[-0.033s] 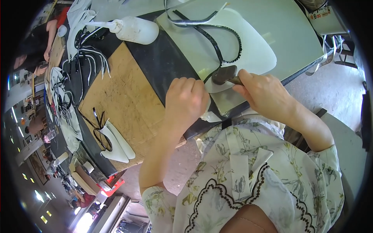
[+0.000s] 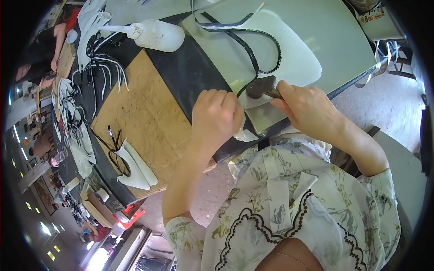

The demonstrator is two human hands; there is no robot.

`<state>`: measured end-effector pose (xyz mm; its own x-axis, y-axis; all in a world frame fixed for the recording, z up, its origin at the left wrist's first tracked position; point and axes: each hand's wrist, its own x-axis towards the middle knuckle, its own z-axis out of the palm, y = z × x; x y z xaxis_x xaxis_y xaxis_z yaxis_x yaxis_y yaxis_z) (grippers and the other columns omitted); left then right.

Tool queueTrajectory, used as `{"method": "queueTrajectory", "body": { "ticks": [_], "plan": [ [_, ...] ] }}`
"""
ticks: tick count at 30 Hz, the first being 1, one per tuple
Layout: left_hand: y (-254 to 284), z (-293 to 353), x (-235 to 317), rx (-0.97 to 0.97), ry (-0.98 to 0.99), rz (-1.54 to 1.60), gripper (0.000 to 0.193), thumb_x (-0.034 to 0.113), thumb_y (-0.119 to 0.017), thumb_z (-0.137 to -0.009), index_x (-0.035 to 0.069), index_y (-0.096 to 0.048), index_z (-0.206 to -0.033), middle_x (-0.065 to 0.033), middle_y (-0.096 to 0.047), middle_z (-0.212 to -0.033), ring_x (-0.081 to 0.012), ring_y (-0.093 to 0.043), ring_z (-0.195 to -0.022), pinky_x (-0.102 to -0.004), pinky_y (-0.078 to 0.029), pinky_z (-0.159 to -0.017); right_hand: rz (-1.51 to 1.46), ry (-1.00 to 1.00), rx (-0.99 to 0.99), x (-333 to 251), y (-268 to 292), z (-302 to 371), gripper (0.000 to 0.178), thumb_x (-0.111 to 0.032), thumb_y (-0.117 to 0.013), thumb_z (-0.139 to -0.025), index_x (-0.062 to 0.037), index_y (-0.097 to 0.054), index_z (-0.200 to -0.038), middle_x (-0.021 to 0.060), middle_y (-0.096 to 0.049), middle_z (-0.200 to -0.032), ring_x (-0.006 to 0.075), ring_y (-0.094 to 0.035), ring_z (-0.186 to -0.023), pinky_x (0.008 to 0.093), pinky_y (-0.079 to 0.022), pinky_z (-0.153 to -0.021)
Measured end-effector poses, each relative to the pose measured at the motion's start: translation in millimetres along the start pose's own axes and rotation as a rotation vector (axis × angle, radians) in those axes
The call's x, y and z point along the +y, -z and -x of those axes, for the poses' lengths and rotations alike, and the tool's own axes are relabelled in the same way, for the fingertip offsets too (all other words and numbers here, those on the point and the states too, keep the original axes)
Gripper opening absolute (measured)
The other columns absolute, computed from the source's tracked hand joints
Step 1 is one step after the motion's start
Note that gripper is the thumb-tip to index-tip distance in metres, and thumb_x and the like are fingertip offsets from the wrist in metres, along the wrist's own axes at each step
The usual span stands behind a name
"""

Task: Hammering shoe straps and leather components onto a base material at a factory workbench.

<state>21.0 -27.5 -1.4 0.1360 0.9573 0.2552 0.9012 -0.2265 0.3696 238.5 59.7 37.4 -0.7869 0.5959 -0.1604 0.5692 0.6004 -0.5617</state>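
Two hands at work at near edge of desk (image 2: pixel 343 40). Right hand (image 2: pixel 312 108) clenched round handle of small dark hammer (image 2: pixel 261 86), head resting on white flat piece (image 2: pixel 294 58) w/ black beaded strap (image 2: pixel 266 49) looping over it. Left hand (image 2: pixel 217 117) curled, fingers pressing down on strap end and white piece just beside hammer head; can't tell if it pinches anything. Brown board (image 2: pixel 140 117) to left on dark mat (image 2: pixel 190 77), w/ white cut pieces (image 2: pixel 135 169) and black straps at its near corner. Squeeze bottle (image 2: pixel 156 35) lies further back. Another person (image 2: pixel 40 67) sits far left.
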Motion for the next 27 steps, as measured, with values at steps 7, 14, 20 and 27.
{"method": "queueTrajectory", "body": {
  "ticks": [7,14,20,27],
  "plan": [
    [7,-6,4,-0.052,0.406,0.411,0.009,0.005,-0.068,-0.073,0.004,-0.06,-0.073,-0.0093,-0.058,-0.069,-0.0259,-0.057,-0.064,-0.0375,-0.045,-0.062,0.059,0.033,0.01,2,3,-2,0.028,-0.024,-0.058,-0.099,0.0005,-0.048,-0.089,0.0152,-0.06,-0.06,0.0367,-0.062,-0.057,0.045,-0.049,-0.051],
    [2,-2,9,-0.003,0.101,-0.033,0.007,0.003,-0.069,-0.079,0.002,-0.064,-0.085,-0.0121,-0.065,-0.078,-0.0295,-0.062,-0.072,-0.0371,-0.05,-0.065,0.076,0.04,-0.008,2,5,-2,0.029,-0.025,-0.058,-0.099,0.0004,-0.048,-0.089,0.0145,-0.059,-0.06,0.0364,-0.062,-0.057,0.0449,-0.049,-0.051],
    [-6,-4,16,0.057,0.525,0.398,0.011,0.006,-0.07,-0.079,0.002,-0.059,-0.08,-0.0094,-0.061,-0.074,-0.028,-0.06,-0.07,-0.0381,-0.048,-0.062,0.061,0.047,-0.016,6,9,-2,0.028,-0.025,-0.057,-0.099,0.0002,-0.048,-0.089,0.0148,-0.06,-0.06,0.0363,-0.063,-0.058,0.045,-0.049,-0.052],
    [-15,-7,16,0.183,0.349,0.269,0.012,0.005,-0.069,-0.082,0.003,-0.058,-0.08,-0.0097,-0.06,-0.075,-0.0295,-0.059,-0.07,-0.04,-0.047,-0.062,0.069,0.08,0.006,6,17,-16,0.029,-0.026,-0.057,-0.099,0.0001,-0.05,-0.091,0.0155,-0.06,-0.061,0.0372,-0.063,-0.059,0.0457,-0.048,-0.052]
  ]
}}
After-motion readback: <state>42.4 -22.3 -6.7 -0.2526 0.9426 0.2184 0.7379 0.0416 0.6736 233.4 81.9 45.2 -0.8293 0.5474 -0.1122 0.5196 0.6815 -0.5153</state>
